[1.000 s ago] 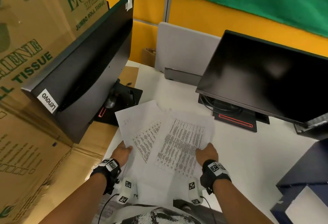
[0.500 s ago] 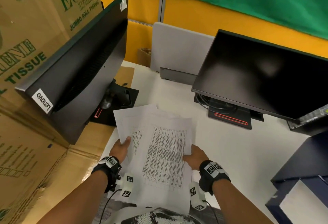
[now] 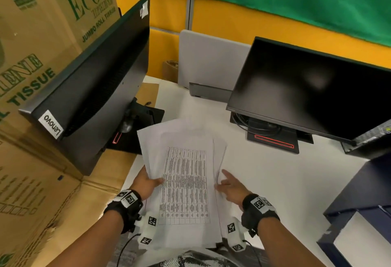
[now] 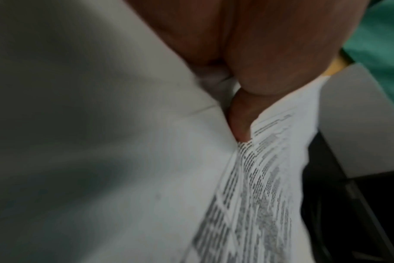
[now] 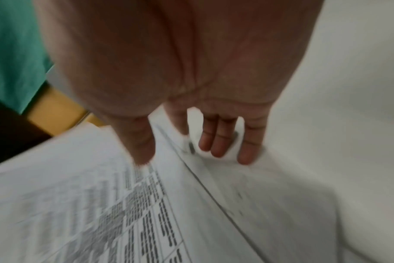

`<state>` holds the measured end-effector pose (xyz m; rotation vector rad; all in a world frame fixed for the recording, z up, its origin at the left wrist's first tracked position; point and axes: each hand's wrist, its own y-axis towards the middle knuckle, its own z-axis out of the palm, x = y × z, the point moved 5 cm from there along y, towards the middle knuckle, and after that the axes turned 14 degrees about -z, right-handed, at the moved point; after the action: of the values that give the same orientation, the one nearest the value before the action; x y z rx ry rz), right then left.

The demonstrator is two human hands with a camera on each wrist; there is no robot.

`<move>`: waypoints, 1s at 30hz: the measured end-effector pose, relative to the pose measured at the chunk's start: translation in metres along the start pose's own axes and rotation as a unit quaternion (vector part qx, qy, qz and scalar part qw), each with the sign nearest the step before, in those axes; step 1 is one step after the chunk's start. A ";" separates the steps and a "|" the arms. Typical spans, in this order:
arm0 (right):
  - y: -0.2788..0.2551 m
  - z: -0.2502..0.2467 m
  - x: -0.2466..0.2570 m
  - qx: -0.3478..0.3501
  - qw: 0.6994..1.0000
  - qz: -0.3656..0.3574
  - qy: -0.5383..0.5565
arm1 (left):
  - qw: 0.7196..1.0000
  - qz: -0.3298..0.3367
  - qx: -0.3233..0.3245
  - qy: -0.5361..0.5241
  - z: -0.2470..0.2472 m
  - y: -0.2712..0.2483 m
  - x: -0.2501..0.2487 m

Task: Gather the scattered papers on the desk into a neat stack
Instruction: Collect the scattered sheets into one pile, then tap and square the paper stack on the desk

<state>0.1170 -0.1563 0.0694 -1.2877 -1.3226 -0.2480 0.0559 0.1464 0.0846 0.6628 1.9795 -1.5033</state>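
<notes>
Several white printed sheets (image 3: 184, 182) lie overlapped in a rough pile near the front edge of the white desk (image 3: 275, 177), the top sheet covered by a printed table. My left hand (image 3: 148, 182) grips the pile's left edge, thumb on top; the left wrist view shows the thumb (image 4: 238, 122) pressed onto the papers (image 4: 259, 195). My right hand (image 3: 228, 184) is at the pile's right edge with fingers extended; in the right wrist view its fingertips (image 5: 245, 158) touch the edges of the sheets (image 5: 146, 213). The sheets' edges are fanned, not flush.
A black Lenovo monitor (image 3: 95, 89) stands at the left against cardboard boxes (image 3: 31, 55). A second black monitor (image 3: 306, 84) stands at the right, its stand (image 3: 273, 137) behind the papers. A dark blue cabinet (image 3: 359, 213) is at the right edge.
The spread sheets have been drawn together into one overlapping pile and turned straighter. My right hand has let go of the edge and now has its fingers extended beside it.
</notes>
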 end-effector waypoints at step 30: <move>-0.124 -0.135 0.076 -0.320 0.910 -0.235 0.122 | 0.981 0.190 -0.033 -0.026 0.115 -0.096 -0.165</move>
<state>0.1240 -0.2684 0.2327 -1.3816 -1.3638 -1.2279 0.1251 0.0026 0.2408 0.9048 1.7339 -1.2064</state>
